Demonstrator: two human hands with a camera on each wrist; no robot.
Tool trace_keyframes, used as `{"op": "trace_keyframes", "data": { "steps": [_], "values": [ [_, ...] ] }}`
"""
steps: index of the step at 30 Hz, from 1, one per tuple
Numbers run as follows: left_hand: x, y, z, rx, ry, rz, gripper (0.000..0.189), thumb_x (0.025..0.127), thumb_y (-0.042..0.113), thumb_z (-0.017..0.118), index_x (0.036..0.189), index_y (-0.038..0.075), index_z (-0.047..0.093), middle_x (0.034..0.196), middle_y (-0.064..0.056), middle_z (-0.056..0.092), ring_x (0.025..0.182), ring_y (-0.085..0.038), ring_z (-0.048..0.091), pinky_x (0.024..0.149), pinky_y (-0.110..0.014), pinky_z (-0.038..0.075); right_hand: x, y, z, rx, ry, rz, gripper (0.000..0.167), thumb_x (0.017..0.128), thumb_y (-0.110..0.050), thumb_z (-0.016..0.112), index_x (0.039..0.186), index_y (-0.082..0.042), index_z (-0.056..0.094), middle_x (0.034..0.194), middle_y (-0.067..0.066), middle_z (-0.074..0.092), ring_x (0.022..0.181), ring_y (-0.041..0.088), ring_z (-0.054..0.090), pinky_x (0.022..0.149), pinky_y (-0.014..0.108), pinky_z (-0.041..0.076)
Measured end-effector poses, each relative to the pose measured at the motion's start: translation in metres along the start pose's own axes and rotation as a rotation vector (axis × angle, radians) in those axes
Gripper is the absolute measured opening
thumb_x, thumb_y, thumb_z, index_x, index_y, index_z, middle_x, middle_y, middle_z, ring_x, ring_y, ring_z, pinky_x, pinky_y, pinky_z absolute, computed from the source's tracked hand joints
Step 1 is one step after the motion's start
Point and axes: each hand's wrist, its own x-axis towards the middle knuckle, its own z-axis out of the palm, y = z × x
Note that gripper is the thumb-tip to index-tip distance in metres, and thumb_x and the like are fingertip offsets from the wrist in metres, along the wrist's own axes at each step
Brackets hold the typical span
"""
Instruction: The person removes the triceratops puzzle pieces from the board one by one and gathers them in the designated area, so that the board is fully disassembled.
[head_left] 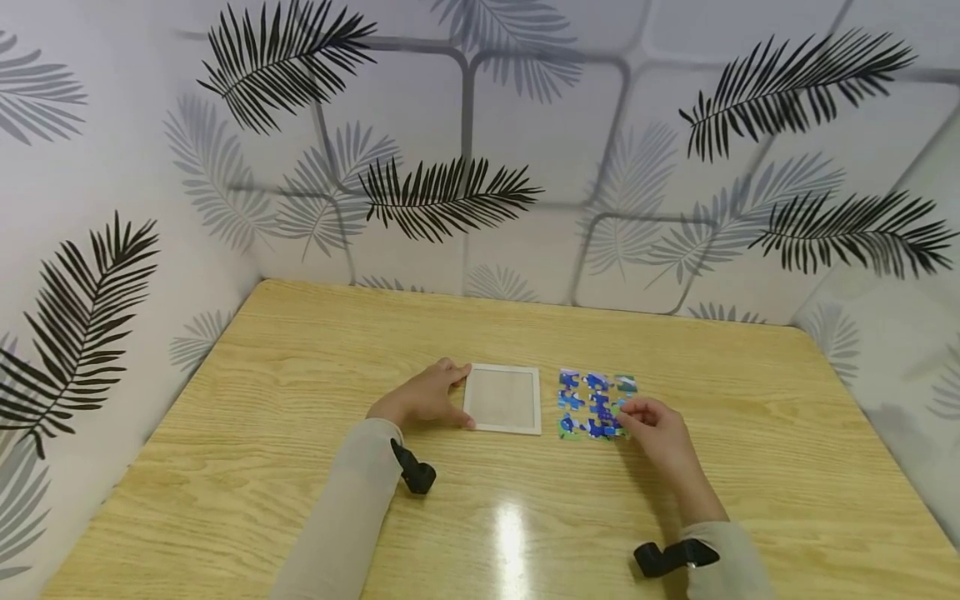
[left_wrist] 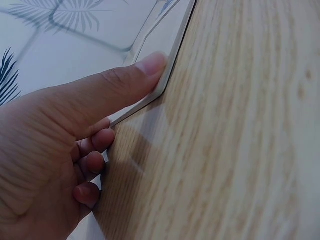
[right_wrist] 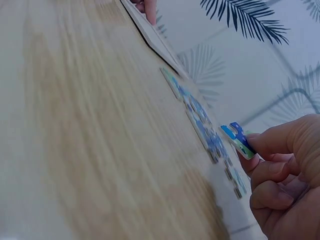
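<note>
A square puzzle tray with a white rim (head_left: pixel 537 400) and a bare pale inside lies on the wooden table. My left hand (head_left: pixel 429 393) holds its left side, the thumb (left_wrist: pixel 150 67) on the near corner and a finger at the far corner. To the right of the tray, several blue, purple and green jigsaw pieces (head_left: pixel 570 400) lie in loose rows with small gaps. Over their right side my right hand (head_left: pixel 660 429) pinches one jigsaw piece (right_wrist: pixel 239 140) between thumb and fingers, raised above the others in the right wrist view.
The wooden table (head_left: pixel 480 500) reaches back to a wall (head_left: pixel 525 250) with a leaf pattern. Black straps with small cameras sit on the left wrist (head_left: pixel 414 471) and the right wrist (head_left: pixel 675 557).
</note>
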Motion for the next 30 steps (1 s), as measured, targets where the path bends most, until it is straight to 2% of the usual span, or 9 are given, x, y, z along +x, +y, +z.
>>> {"op": "trace_keyframes", "data": {
  "steps": [5, 12, 17, 23, 30],
  "values": [
    [0.000, 0.000, 0.000, -0.001, -0.006, 0.008, 0.100, 0.073, 0.039, 0.081, 0.150, 0.011, 0.025, 0.113, 0.000, 0.042, 0.104, -0.017, 0.041, 0.095, -0.034, 0.036, -0.005, 0.009, -0.010, -0.040, 0.008, 0.035, 0.024, 0.092, -0.015, 0.062, 0.106, 0.004, 0.061, 0.086, 0.003, 0.060, 0.076, 0.010, 0.051, 0.064, 0.022, 0.043],
    [-0.001, -0.001, -0.001, -0.021, -0.005, 0.008, 0.101, 0.072, 0.039, 0.081, 0.150, 0.010, 0.025, 0.115, 0.000, 0.043, 0.107, -0.017, 0.042, 0.098, -0.035, 0.036, -0.007, 0.019, -0.018, -0.108, 0.033, 0.018, 0.024, 0.089, -0.012, 0.065, 0.104, 0.008, 0.062, 0.088, 0.006, 0.063, 0.074, 0.006, 0.052, 0.064, 0.019, 0.044],
    [-0.001, -0.001, 0.000, -0.022, -0.010, 0.004, 0.100, 0.072, 0.038, 0.081, 0.150, 0.011, 0.025, 0.115, 0.000, 0.043, 0.108, -0.017, 0.042, 0.098, -0.035, 0.036, -0.007, 0.020, -0.018, -0.171, 0.032, -0.006, 0.022, 0.089, -0.013, 0.065, 0.102, 0.005, 0.063, 0.090, 0.010, 0.065, 0.079, 0.010, 0.055, 0.065, 0.021, 0.044],
    [-0.001, -0.001, 0.001, -0.025, -0.011, -0.003, 0.100, 0.072, 0.038, 0.082, 0.151, 0.012, 0.025, 0.115, 0.000, 0.043, 0.107, -0.017, 0.042, 0.098, -0.035, 0.035, -0.008, 0.020, -0.017, -0.232, 0.043, -0.037, 0.020, 0.088, -0.014, 0.066, 0.099, 0.003, 0.064, 0.093, 0.012, 0.065, 0.088, 0.021, 0.058, 0.073, 0.027, 0.044],
    [-0.001, 0.001, 0.001, -0.031, -0.018, -0.004, 0.100, 0.072, 0.037, 0.081, 0.151, 0.011, 0.025, 0.112, 0.001, 0.043, 0.105, -0.016, 0.041, 0.096, -0.034, 0.036, -0.007, 0.022, -0.018, -0.245, 0.040, -0.018, 0.023, 0.089, -0.016, 0.065, 0.102, 0.003, 0.063, 0.093, 0.011, 0.063, 0.086, 0.020, 0.054, 0.074, 0.029, 0.042]
  ]
}}
